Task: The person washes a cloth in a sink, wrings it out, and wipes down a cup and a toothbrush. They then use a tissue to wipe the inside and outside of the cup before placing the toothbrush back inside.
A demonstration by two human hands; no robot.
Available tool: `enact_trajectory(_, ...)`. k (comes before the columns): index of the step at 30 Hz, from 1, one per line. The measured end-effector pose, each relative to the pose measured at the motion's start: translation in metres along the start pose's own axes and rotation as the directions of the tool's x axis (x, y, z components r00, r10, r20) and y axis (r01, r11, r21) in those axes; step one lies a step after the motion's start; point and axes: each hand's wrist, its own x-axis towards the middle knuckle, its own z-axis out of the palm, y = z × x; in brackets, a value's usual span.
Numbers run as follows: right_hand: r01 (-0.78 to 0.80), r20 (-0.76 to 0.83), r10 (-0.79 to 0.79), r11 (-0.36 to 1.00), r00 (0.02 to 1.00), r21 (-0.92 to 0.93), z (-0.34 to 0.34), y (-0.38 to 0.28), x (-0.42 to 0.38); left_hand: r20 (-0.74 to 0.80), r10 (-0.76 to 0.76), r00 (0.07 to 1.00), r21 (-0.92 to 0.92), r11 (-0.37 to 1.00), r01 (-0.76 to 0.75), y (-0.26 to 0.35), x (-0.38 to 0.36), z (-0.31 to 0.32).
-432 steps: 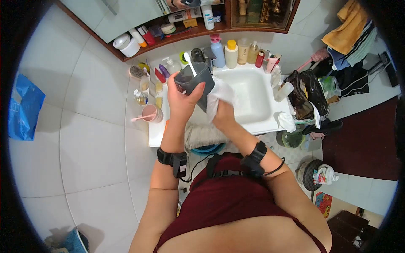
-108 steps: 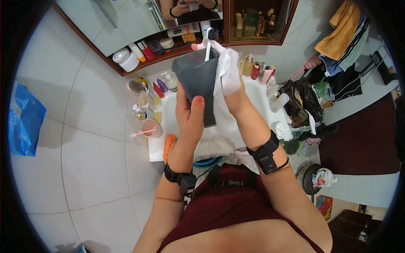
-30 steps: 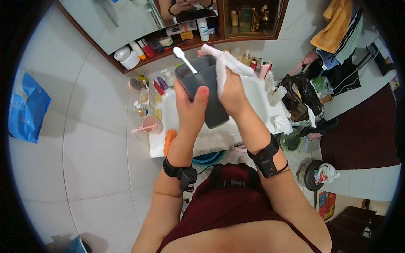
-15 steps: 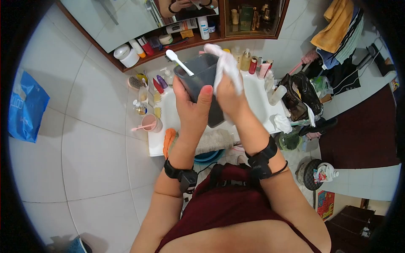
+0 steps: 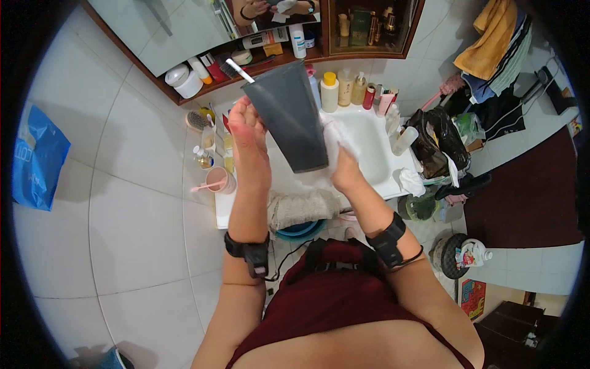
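Note:
My left hand (image 5: 249, 132) holds a dark grey, tapered plastic container (image 5: 292, 123) from its left side, fingers curled by the rim. The container is tilted over the sink, with one flat outer side facing me. A slim white handle (image 5: 238, 70) sticks out past its rim; what it belongs to is hidden inside. My right hand (image 5: 348, 171) is closed on a white cloth (image 5: 337, 138), pressed to the container's right side near the bottom. Part of the cloth is hidden behind the container.
Bottles, among them a yellow-capped one (image 5: 329, 95), line the back of the white sink (image 5: 375, 147). A pink cup (image 5: 220, 180) stands at its left edge. A beige towel (image 5: 301, 209) hangs at the front. A mirrored cabinet (image 5: 369, 31) is above; a black bag (image 5: 439, 141) sits right.
The container has turned so its outer side faces me instead of its opening. My left hand shifted left, and my right hand with the cloth moved down along the container's side.

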Motion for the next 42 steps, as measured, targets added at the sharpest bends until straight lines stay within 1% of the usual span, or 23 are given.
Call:
enact_trajectory(2,-0.244,0.138,0.214,0.934,0.967,0.26,-0.005,0.013,-0.011,0.2,-0.067,0.977,0.026,0.998,0.063,0.0,0.008,-0.016)
enact_trajectory(4,-0.118,0.216,0.164,0.97,0.963,-0.212,-0.013,-0.021,-0.002,0.258,-0.115,0.959,-0.023,0.992,0.126,0.008,0.012,-0.005)
enact_trajectory(6,-0.275,0.212,0.299,0.952,0.93,-0.136,-0.011,-0.039,0.01,0.262,-0.166,0.951,-0.019,0.984,0.177,0.013,0.012,-0.002)
enact_trajectory(7,-0.004,0.202,0.07,0.95,0.977,-0.312,-0.016,-0.024,0.014,0.207,-0.133,0.969,0.027,0.991,0.13,0.012,0.012,-0.001)
enact_trajectory(9,0.1,-0.077,-0.108,0.99,0.991,-0.104,-0.006,-0.027,0.029,0.103,-0.057,0.993,0.125,0.991,0.044,0.005,0.011,0.001)
enact_trajectory(11,0.307,-0.179,-0.3,0.952,0.937,0.014,0.003,-0.044,0.051,0.144,0.092,0.985,0.262,0.957,-0.128,-0.006,0.008,0.005)
enact_trajectory(12,0.407,-0.154,-0.405,0.913,0.901,-0.02,0.005,-0.052,0.059,0.176,0.163,0.971,0.322,0.922,-0.213,-0.012,0.007,0.007)
enact_trajectory(13,0.504,-0.127,-0.506,0.862,0.853,-0.048,0.008,-0.06,0.067,0.089,0.2,0.976,0.183,0.96,-0.213,-0.023,0.005,0.012)
enact_trajectory(14,0.539,-0.129,-0.551,0.834,0.824,-0.119,0.01,-0.064,0.07,0.043,0.209,0.977,0.187,0.959,-0.214,-0.023,0.007,0.012)
enact_trajectory(16,0.111,-0.099,-0.106,0.993,0.989,0.049,0.026,-0.06,0.056,-0.054,0.23,0.972,0.199,0.956,-0.215,-0.02,0.013,0.007)
enact_trajectory(17,0.056,-0.087,-0.057,0.998,0.995,-0.015,0.03,-0.056,0.048,-0.058,0.194,0.979,0.074,0.979,-0.19,-0.015,0.017,0.007)
enact_trajectory(19,-0.052,-0.062,0.043,0.988,0.997,-0.147,0.037,-0.049,0.031,-0.098,0.179,0.979,0.133,0.977,-0.165,-0.006,0.02,0.003)
enact_trajectory(21,0.145,-0.136,-0.195,0.939,0.971,-0.311,0.042,-0.04,0.02,-0.1,0.153,0.983,0.159,0.978,-0.136,-0.007,0.02,0.001)
enact_trajectory(23,0.086,-0.173,-0.142,0.952,0.975,-0.294,0.035,-0.045,0.019,-0.115,0.1,0.988,0.143,0.986,-0.083,-0.01,0.018,0.005)
enact_trajectory(25,0.185,-0.001,-0.201,0.901,0.98,-0.393,0.02,-0.041,0.038,-0.01,0.127,0.992,0.239,0.964,-0.121,-0.015,0.017,0.003)
enact_trajectory(27,-0.025,0.028,0.026,1.0,0.999,-0.018,0.015,-0.036,0.054,0.05,0.147,0.988,0.28,0.947,-0.155,-0.018,0.014,0.007)
enact_trajectory(28,-0.144,0.042,0.139,0.976,0.989,0.162,0.013,-0.033,0.061,0.032,0.127,0.991,0.249,0.96,-0.131,-0.021,0.013,0.007)
enact_trajectory(29,-0.157,0.052,0.152,0.981,0.987,0.114,0.013,-0.022,0.072,0.017,0.106,0.994,0.217,0.97,-0.107,-0.025,0.013,0.007)
enact_trajectory(31,-0.287,0.117,0.263,0.907,0.958,0.309,0.012,-0.027,0.08,-0.007,0.062,0.998,0.165,0.984,-0.06,-0.03,0.018,0.006)
enact_trajectory(33,-0.472,0.288,0.391,0.543,0.874,0.695,0.009,-0.04,0.081,0.022,0.069,0.997,0.015,0.998,-0.069,-0.025,0.023,0.008)
enact_trajectory(36,-0.403,0.261,0.312,0.602,0.913,0.689,0.009,-0.02,0.078,0.003,0.065,0.998,-0.102,0.993,-0.064,-0.028,0.025,0.01)
enact_trajectory(39,-0.462,0.321,0.356,0.452,0.878,0.763,0.002,-0.002,0.071,-0.024,0.05,0.998,-0.11,0.992,-0.053,-0.034,0.024,0.01)
enact_trajectory(42,-0.48,0.334,0.372,0.429,0.866,0.765,0.0,0.007,0.061,-0.03,0.03,0.999,-0.107,0.994,-0.033,-0.036,0.025,0.009)
